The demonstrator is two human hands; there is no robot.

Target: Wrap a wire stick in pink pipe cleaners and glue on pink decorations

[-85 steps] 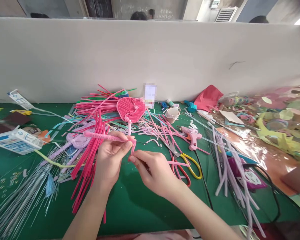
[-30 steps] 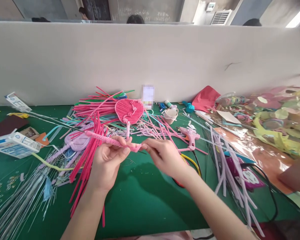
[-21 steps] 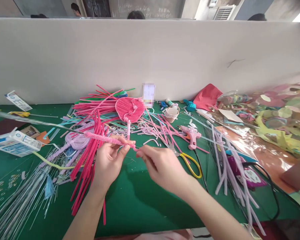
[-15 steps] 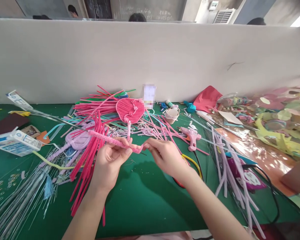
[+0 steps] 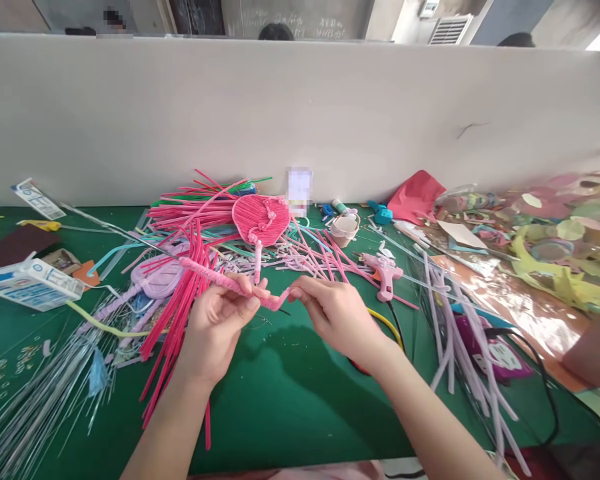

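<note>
My left hand (image 5: 220, 320) is closed around a stick wrapped in pink pipe cleaner (image 5: 207, 272), its bare wire end pointing to the upper left. Between thumb and fingertips of my right hand (image 5: 337, 317) is the loose end of that pink pipe cleaner, angled up from the wrapped tip. Behind the hands lies a deep-pink round fan-like piece (image 5: 253, 220) with small flowers and a pale pink handle (image 5: 258, 263). Bright pink pipe cleaners (image 5: 180, 340) hang beside my left wrist.
A pink glue gun (image 5: 386, 277) lies right of my hands, near a small cup (image 5: 344, 230). Lilac pipe cleaners (image 5: 447, 327) and a purple box (image 5: 495, 353) with a black cable are further right. Thin wires (image 5: 45, 387) and a milk carton (image 5: 35, 283) lie left. A white partition (image 5: 300, 113) stands behind.
The pipe cleaner end between my hands now shows a longer stretch, angled up from the wrapped tip. The wrapped stick has shifted slightly. Both hands keep their hold.
</note>
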